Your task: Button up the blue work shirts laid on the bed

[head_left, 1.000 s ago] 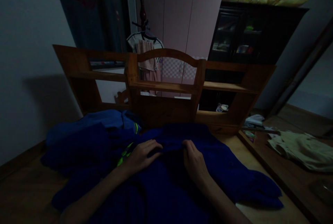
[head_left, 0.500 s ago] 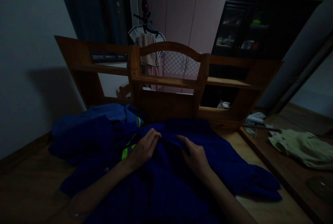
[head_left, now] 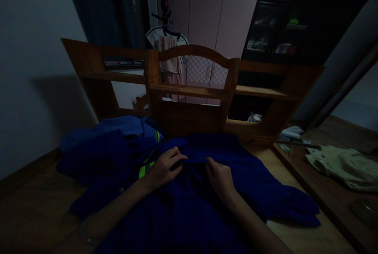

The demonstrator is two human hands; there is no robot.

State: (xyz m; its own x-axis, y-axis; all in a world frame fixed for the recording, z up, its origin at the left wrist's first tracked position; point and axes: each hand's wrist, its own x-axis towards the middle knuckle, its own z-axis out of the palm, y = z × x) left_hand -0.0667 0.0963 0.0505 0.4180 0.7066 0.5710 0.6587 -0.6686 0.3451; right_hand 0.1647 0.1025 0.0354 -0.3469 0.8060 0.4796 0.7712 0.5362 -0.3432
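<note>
A dark blue jacket lies spread out in front of me, a sleeve reaching to the right. My left hand pinches the edge of its cloth near the middle. A short way to the right, my right hand pinches the same edge, and the cloth runs fairly straight between the two. Beside my left wrist shows a yellow-green reflective strip. The dim light hides the fine detail of the cloth at my fingertips.
More blue clothing is heaped at the left by the wall. Behind the jacket stands a wooden headboard with shelves. A pale green garment lies at the right, beyond a wooden edge.
My right fingers have closed onto the cloth edge, and my left fingertips have moved slightly right. The edge between my hands now looks straighter.
</note>
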